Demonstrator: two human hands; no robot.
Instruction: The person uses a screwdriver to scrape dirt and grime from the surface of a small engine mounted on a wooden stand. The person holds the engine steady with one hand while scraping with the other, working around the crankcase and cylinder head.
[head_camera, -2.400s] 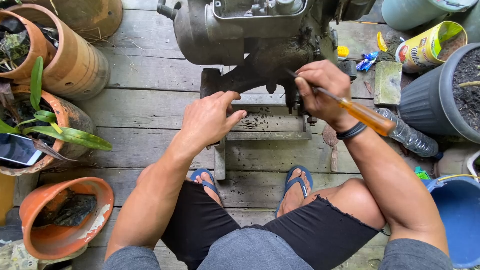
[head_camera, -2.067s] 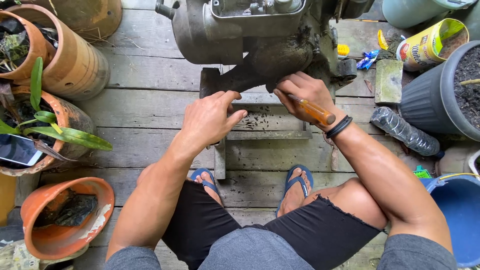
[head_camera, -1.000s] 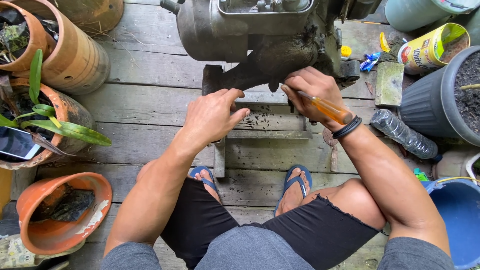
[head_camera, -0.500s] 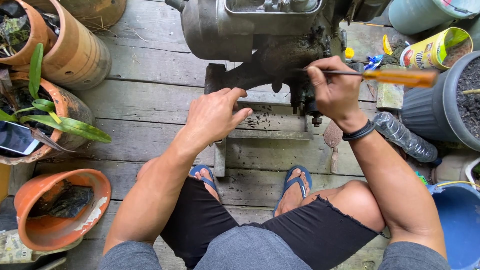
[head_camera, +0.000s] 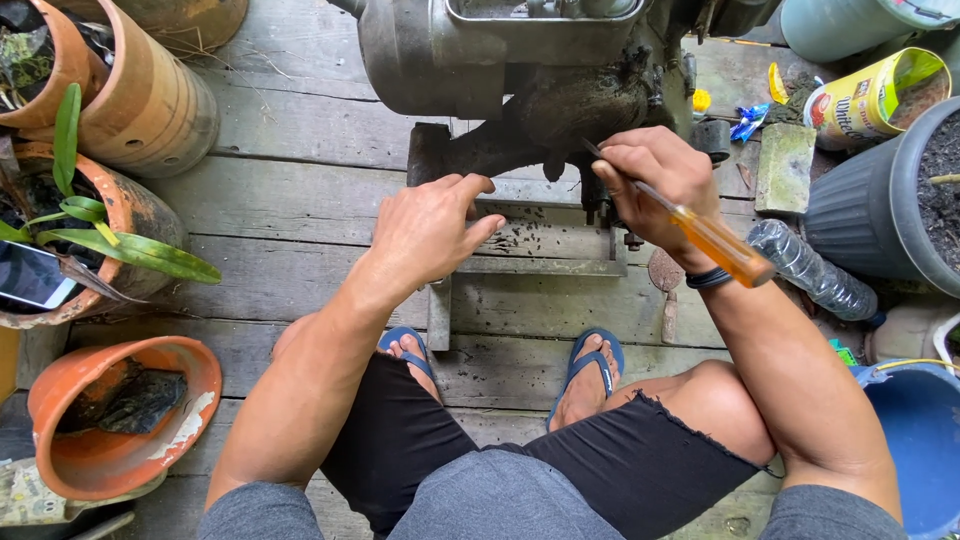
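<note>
Left hand (head_camera: 430, 228): fingers spread, palm down on the metal base frame (head_camera: 540, 250) just below the engine (head_camera: 520, 60), gripping nothing; likely steadying the machine.
Engine: grimy grey block standing on the frame, on the wooden deck (head_camera: 300, 200).
Right hand (head_camera: 655, 180): fingers closed around the shaft of the screwdriver (head_camera: 700, 235), held like a pen; dark tip touches the engine's dirty underside, orange handle angles back over the wrist.
Edges: clay pots (head_camera: 120, 90) crowd the left, a dark planter (head_camera: 885, 200) and plastic bottle (head_camera: 810, 270) the right.
Open room: bare planks between the left pots and the frame.
</note>
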